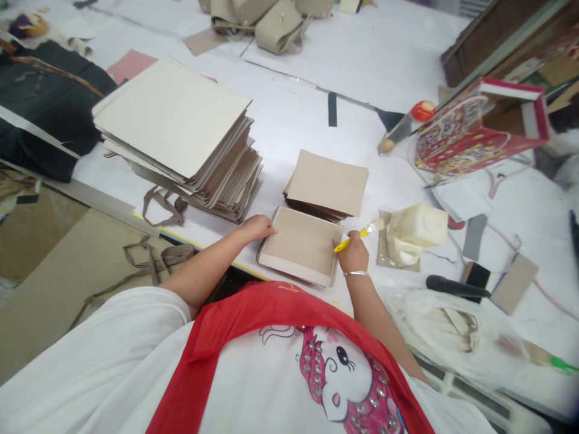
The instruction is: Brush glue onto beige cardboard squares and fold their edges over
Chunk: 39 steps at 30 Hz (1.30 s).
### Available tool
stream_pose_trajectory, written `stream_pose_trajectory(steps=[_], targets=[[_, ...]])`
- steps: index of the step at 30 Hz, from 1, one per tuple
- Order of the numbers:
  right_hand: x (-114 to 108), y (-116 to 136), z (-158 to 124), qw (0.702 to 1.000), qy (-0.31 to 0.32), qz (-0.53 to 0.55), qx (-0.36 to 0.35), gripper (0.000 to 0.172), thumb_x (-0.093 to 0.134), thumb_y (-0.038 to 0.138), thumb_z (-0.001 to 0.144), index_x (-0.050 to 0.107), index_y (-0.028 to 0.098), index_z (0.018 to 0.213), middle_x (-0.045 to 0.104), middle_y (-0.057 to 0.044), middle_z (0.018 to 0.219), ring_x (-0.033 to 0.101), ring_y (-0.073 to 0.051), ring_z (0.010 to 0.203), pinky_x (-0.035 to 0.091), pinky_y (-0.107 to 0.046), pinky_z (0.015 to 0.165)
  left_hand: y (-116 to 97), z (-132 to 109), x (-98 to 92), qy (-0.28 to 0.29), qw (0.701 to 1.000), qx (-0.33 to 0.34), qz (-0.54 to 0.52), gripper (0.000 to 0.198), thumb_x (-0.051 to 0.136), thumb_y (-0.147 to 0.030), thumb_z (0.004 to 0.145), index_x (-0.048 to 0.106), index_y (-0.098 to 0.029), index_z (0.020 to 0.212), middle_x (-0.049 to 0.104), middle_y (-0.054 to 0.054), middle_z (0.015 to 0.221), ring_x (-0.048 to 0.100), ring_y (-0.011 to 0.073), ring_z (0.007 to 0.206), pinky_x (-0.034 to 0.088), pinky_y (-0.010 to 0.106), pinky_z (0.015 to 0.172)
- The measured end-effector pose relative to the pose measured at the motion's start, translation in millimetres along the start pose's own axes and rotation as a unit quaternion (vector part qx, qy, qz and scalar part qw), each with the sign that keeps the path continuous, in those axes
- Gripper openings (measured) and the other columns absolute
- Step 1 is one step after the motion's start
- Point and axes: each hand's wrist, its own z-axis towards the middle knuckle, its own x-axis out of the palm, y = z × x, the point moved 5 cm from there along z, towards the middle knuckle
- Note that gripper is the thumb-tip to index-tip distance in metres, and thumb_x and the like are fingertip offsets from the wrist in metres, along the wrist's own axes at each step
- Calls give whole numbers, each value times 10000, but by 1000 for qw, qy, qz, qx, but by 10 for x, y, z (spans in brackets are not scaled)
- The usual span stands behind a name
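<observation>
Beige panel (301, 238) atop a thin layered pile lies at the near edge of the white-covered table (289, 114), between the two hands; it looks light and fairly stiff, likely to bend if pushed mid-face, so opposite side edges seem the best hold, while its flat, smooth-looking face might slide on the layers below. From the left, black fabric (54, 108) slumps in soft folds beside a tall stack of sheets (176, 123), pale on top, with uneven, layered edges. A limp brown strap (165, 208) curls at its foot. The left hand (257, 228) pinches the panel's left edge, thumb on top, its other fingers mostly hidden. Just beyond the panel sits a smaller tan stack (328, 179), squarish and matte. The right hand (354, 254), by the panel's right edge, is closed around a yellow-handled brush (363, 232) with whitish, clumped bristles; whether it also grips the panel, I cannot tell. Farther right stand a cream plastic container (420, 224), smeared and boxy, a red-capped bottle (404, 128) and a stiff, glossy patterned bag (479, 129).
</observation>
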Motion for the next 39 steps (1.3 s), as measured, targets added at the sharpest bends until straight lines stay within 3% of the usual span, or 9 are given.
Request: stream_pose_trajectory(steps=[7,12,15,20,23,28,33,36,39], targets=[[-151,-431,-89,996,-39,80,31,336,568,343,781,435,164,1031,609,-32,730,575,-190,666,365,-266,597,57,29,27,12,999,-12,49,437,519,-568,742,624,-163,615,582,75,615,537,202,625,266,274,539],[-243,-547,-263,987,-68,147,-10,259,485,294,816,432,152,1026,633,-47,777,593,-179,709,412,-274,650,-211,-211,-104,-122,984,-22,128,382,521,-498,779,616,-145,890,573,131,921,537,275,864,361,316,668],[-242,-521,-384,984,-83,152,-33,239,437,307,843,440,154,1026,637,-66,831,602,-176,747,431,-277,675,-574,-350,-36,-174,971,72,147,312,467,-392,841,587,-150,998,543,135,1000,490,278,966,374,353,767],[-133,-363,-636,980,-56,160,-106,202,433,306,856,466,174,1006,635,-49,859,610,-159,770,450,-261,701,-1002,-439,238,-121,952,261,104,398,572,-417,788,559,-187,1113,519,134,1166,429,287,1096,330,423,920],[-63,-291,-814,974,-38,161,-152,175,444,290,860,489,179,988,625,-50,868,600,-152,769,457,-256,706,-902,-479,293,-106,954,264,98,462,616,-415,756,543,-195,1155,478,141,1258,383,305,1178,305,450,975],[48,-277,-984,968,-37,106,-226,275,504,265,833,499,157,1085,604,-101,910,557,-212,838,467,-326,739,-450,-565,321,-128,963,219,88,525,645,-427,728,521,-189,1179,422,153,1331,324,315,1267,320,459,1018],[114,-242,-1009,957,-25,94,-272,281,530,207,819,505,188,1098,596,-111,981,526,-223,904,458,-359,794,-243,-562,405,-163,954,247,54,509,612,-442,751,507,-178,1173,456,159,1292,373,300,1251,352,452,1025],[75,-246,-1011,961,-22,69,-265,234,546,270,819,537,176,1034,612,-91,845,553,-211,812,468,-327,722,-211,-535,467,-190,939,280,49,471,583,-444,766,510,-212,1169,472,143,1275,413,302,1222,380,459,1005],[-120,-479,-920,980,-59,84,-169,266,488,361,854,541,186,1047,630,-60,772,590,-190,737,471,-293,674,-181,-520,516,-215,925,309,56,439,569,-434,771,512,-254,1168,453,122,1302,405,307,1232,376,468,1011]])
